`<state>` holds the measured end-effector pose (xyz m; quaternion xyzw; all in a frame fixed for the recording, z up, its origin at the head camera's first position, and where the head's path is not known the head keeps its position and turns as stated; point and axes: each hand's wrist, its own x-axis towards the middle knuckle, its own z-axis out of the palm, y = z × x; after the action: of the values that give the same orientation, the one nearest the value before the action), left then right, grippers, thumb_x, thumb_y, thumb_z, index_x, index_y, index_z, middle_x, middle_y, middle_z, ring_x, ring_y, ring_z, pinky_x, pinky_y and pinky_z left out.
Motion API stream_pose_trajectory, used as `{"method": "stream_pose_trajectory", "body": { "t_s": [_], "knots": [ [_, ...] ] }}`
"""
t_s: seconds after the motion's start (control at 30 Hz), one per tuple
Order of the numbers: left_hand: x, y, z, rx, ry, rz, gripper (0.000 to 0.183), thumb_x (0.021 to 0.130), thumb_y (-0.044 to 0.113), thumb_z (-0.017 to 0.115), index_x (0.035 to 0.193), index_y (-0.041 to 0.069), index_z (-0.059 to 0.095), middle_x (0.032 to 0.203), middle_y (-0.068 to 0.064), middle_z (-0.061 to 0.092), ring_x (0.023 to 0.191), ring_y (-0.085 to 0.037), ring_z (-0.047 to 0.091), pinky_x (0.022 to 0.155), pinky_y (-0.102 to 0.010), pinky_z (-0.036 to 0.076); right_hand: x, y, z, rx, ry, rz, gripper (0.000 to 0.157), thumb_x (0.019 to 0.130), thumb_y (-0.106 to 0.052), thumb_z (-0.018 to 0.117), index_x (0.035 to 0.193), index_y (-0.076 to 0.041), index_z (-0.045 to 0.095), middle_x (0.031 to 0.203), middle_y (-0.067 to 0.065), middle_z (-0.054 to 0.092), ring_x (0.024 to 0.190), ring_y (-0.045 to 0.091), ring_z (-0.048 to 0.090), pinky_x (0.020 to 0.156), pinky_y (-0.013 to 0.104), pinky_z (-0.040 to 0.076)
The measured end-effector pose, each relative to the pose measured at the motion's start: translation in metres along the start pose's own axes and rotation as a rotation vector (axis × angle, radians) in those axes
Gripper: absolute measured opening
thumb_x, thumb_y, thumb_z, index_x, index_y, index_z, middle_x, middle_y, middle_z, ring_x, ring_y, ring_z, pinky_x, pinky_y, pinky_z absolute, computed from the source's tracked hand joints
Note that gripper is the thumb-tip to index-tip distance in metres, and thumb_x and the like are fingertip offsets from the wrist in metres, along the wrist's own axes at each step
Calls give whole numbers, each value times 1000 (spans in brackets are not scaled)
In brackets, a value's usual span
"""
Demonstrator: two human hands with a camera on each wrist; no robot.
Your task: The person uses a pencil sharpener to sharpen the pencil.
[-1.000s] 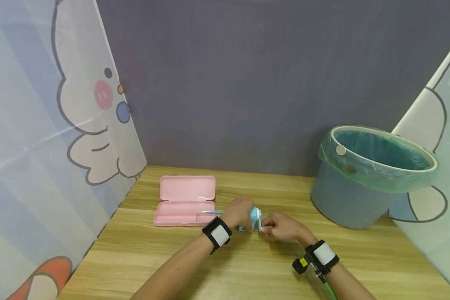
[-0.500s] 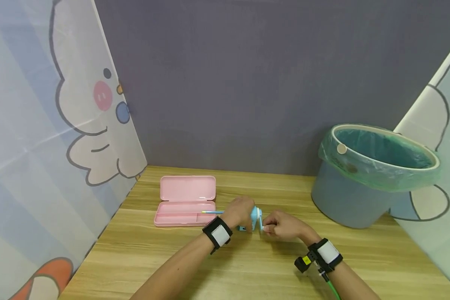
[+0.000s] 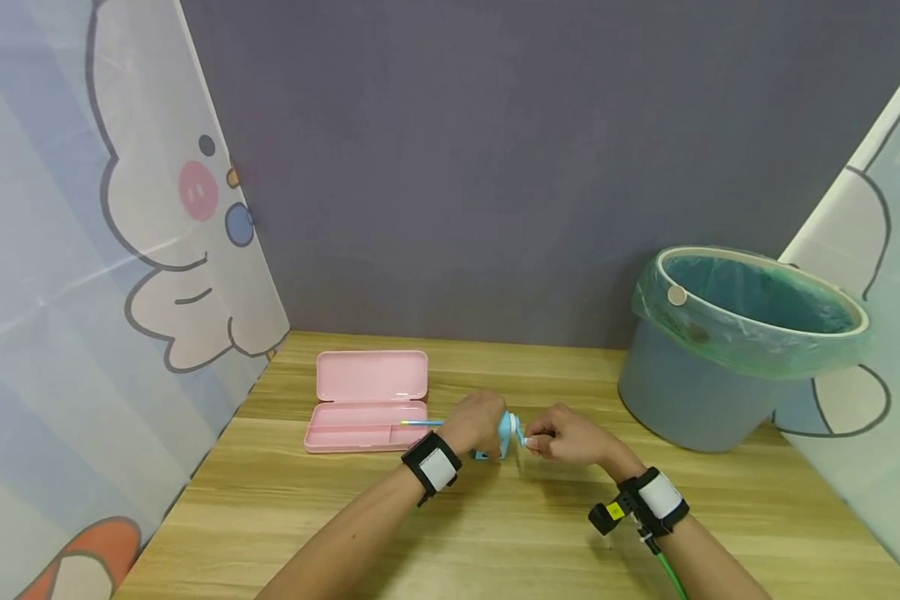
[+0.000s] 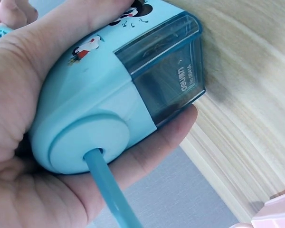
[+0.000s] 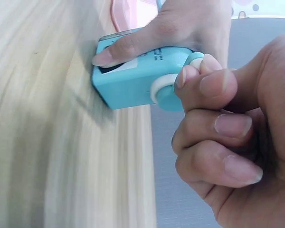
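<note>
My left hand (image 3: 476,423) grips a light blue crank pencil sharpener (image 4: 99,95) standing on the wooden table, thumb and fingers on opposite sides of its body. A blue pencil (image 4: 113,192) sticks out of the round hole in its front, pointing left in the head view. Dark see-through plastic forms the sharpener's shavings drawer (image 4: 168,78). On the other side, my right hand (image 3: 570,436) pinches the end of the crank handle (image 3: 521,437) between thumb and forefinger. Its other fingers are curled in, and they hide part of the crank in the right wrist view.
A pink pencil case (image 3: 371,375) lies with its lid up to the left of the sharpener, the pencil's end reaching over its tray. At the right stands a grey bin (image 3: 675,392) with a green liner. A dark grey panel (image 3: 450,183) rises behind the table.
My right hand has moved slightly up with the crank handle, which now slants outward instead of hanging nearly straight down. My left hand keeps its grip on the sharpener. The head view shifts slightly.
</note>
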<state>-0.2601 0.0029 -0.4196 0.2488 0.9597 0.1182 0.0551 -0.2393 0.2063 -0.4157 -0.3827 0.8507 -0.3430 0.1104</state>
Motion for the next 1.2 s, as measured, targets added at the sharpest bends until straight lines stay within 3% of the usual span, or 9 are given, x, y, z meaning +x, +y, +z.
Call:
{"method": "stream_pose_trajectory", "body": {
  "t_s": [0.33,0.63,0.87,1.2],
  "knots": [
    [1,1,0,25,5,14,40,57,23,103,75,14,68,72,6,61,64,-10,54,57,-23,48,3,-6,-5,-6,40,74,28,99,-1,56,73,3,64,55,-12,39,47,-1,30,50,19,29],
    [0,2,-1,20,1,0,41,59,24,102,79,14,68,74,6,60,65,-10,54,57,-23,48,5,-9,-7,-40,71,88,29,99,-2,57,71,0,65,55,-13,40,47,-1,30,49,19,28],
    [-1,3,1,43,2,2,42,59,26,103,79,15,67,74,6,60,65,-10,54,58,-23,47,8,-8,-9,-88,133,113,34,99,-4,57,67,-13,61,56,-12,36,47,0,25,49,20,25],
    [-1,1,1,48,9,24,44,58,25,103,85,12,70,77,5,63,66,-10,56,59,-23,50,16,-6,-12,-89,180,144,29,99,-4,58,71,-9,65,57,-10,39,48,-1,27,51,20,26]
  ]
}}
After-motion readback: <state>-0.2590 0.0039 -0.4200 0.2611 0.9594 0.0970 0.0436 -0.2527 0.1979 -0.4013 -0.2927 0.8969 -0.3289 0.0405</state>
